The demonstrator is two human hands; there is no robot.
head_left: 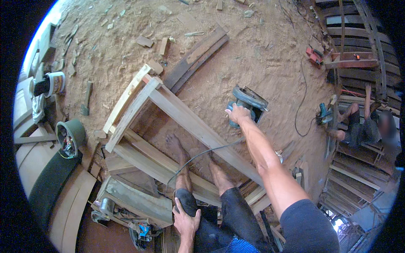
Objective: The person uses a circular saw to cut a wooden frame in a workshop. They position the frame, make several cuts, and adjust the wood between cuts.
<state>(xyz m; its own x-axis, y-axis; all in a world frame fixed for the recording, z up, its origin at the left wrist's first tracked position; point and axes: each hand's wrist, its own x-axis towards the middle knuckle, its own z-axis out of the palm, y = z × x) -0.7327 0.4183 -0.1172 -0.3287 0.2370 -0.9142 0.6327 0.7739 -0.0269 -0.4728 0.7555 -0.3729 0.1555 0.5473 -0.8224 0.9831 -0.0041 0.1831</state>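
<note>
My right arm stretches out over a pale wooden frame (192,113), and my right hand (239,114) is wrapped round the handle of a teal and grey circular saw (252,100). The saw is on or just above the sawdust-covered ground, beyond the frame's right-hand beam. Its dark cable (211,149) loops back across the frame toward my left knee. My left hand (186,218) rests on my left leg by the knee, fingers apart, holding nothing. My bare feet stand inside the frame, between its long beams.
Dark planks (196,58) lie past the frame's far end. Wood offcuts and a hammer-like tool (87,98) lie on the sawdust. A green bucket (71,137) and a white bucket (55,83) stand at left. Another person (365,124) sits at right near a teal power tool (324,114).
</note>
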